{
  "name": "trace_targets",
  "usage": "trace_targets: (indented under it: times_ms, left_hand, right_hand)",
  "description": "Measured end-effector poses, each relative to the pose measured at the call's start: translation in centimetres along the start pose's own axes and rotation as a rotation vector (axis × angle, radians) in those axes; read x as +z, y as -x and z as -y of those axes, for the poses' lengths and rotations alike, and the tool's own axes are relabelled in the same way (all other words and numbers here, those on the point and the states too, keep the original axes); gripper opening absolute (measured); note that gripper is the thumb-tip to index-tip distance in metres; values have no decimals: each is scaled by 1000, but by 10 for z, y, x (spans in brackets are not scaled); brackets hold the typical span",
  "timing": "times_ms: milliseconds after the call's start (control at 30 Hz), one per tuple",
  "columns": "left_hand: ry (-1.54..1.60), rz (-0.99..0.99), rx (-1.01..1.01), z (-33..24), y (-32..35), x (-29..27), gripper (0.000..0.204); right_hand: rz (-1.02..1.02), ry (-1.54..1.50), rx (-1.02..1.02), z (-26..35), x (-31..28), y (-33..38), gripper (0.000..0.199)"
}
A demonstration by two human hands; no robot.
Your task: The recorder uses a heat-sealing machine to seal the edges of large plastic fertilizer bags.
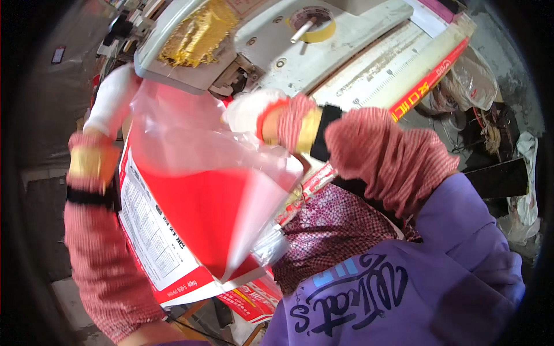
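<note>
A red and white printed sack [196, 213] with a clear plastic liner [184, 130] hangs across my front, its upper edge at the sewing machine [311, 46]. My left hand [112, 98], in a white glove, is closed on the upper left edge of the sack and liner, beside the machine head. At the opposite upper corner, close to the machine's needle area [234, 78], my right hand [254, 112] is also gloved and closed on the edge. Motion blurs both gloves, and their fingertips are partly hidden. The near flap of the liner is smeared by movement.
A roll of tape [317, 34] with a white stick across it lies on the machine. Yellow woven cloth [199, 34] covers part of the machine head. A printed strip with red and yellow [424, 86] edges the worktop. Clear plastic bags [470, 81] hang at right.
</note>
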State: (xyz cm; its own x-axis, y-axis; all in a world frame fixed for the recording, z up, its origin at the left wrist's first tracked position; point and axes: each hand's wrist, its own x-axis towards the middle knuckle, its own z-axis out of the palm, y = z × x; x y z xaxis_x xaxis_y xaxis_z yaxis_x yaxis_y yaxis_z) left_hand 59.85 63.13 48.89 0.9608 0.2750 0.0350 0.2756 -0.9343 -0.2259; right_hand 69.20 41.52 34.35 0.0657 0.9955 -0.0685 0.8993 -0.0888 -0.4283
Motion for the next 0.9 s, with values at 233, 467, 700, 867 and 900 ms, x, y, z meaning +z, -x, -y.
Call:
trace_targets:
  times_ms: [233,467,700,867,900]
  left_hand:
    - [-518,9,398,-206,68,-78,17]
    - [11,1087,430,-243,29,-45,66]
    - [129,1414,-56,-219,63,-130,40]
    - [318,1430,-304,-222,70,-117,45]
    - [359,1400,-282,-225,74,-106,46]
  right_hand:
    - [131,54,-519,-43,23,-45,30]
    - [54,179,-559,-42,13,-35,29]
    - [87,124,-668,-41,14,-34,21]
    - [145,25,-558,-35,30,-47,24]
    - [124,12,-533,-34,32,-43,24]
